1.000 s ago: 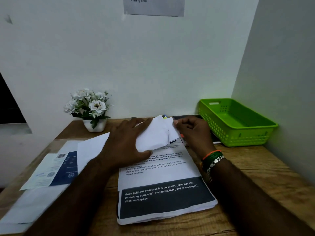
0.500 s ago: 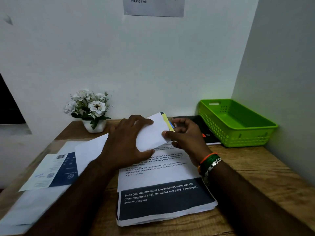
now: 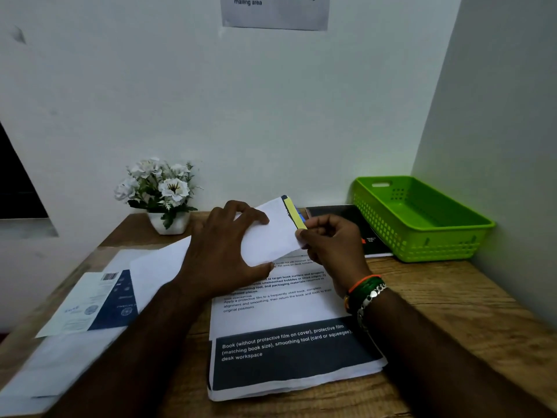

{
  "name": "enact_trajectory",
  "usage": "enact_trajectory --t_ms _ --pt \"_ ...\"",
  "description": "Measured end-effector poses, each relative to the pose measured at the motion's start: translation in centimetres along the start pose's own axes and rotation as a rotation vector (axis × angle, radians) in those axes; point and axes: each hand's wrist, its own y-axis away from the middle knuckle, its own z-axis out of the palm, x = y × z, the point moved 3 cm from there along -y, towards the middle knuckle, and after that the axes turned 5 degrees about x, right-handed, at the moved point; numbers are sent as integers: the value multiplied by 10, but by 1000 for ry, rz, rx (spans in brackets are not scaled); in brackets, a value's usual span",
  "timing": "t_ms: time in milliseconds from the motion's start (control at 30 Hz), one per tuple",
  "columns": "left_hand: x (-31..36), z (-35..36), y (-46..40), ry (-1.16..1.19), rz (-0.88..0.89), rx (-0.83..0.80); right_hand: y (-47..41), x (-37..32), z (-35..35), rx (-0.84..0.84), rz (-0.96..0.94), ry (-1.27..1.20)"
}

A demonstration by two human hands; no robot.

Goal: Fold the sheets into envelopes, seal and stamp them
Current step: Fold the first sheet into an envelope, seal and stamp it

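The left hand [image 3: 220,251] grips a white envelope [image 3: 271,233] just above the printed stack [image 3: 289,342], the right hand [image 3: 331,242] pinching its end; seemingly filled, sealing and stamping remain.

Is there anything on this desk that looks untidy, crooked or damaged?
Mildly untidy only. The printed stack lies slightly askew, its sheet edges fanned at the near side. The papers on the left overlap loosely and reach the desk edge. The left hand and right hand hold the folded sheet. No damage visible.
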Motion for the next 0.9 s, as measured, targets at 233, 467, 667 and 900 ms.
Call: enact_trajectory --t_ms 233,467,667,900 --pt "-1 1 0 17 -10 -8 10 -4 8 -19 -20 -11" --pt "1 0 0 78 -48 0 13 -7 11 -37 -168 123" --pt "3 -4 -1 81 -47 27 17 -11 12 -67 -194 126" --pt "13 -14 -2 36 56 145 19 -26 7 -45 -12 -154"
